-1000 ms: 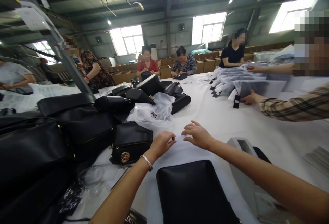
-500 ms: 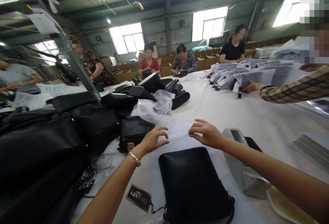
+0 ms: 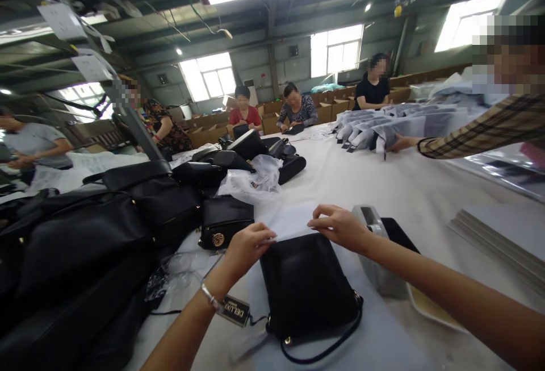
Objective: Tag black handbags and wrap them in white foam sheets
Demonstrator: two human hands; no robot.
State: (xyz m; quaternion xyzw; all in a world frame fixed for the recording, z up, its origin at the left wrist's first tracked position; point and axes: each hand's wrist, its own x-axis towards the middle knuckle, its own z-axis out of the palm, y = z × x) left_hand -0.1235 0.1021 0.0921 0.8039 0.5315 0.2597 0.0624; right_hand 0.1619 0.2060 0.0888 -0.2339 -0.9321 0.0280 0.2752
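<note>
A black handbag lies flat before me on a thin white sheet, its strap looping out at the near end. At the bag's far edge my left hand pinches the sheet's border between thumb and fingers. My right hand pinches the same border a little to the right. The raised border meets the top of the bag. A black "DELUXITY" hang tag, partly behind my left wrist, is tied to the bag by a dark cord.
Black bags are piled at left, with crumpled clear plastic beyond. A grey tape dispenser stands under my right forearm, near stacked boards. A co-worker's plaid sleeve reaches over wrapped items.
My hands, raised with fingers apart half a second ago, have closed on the sheet's far border and drawn it toward the bag. The view has shifted, showing more of the bag's near end.
</note>
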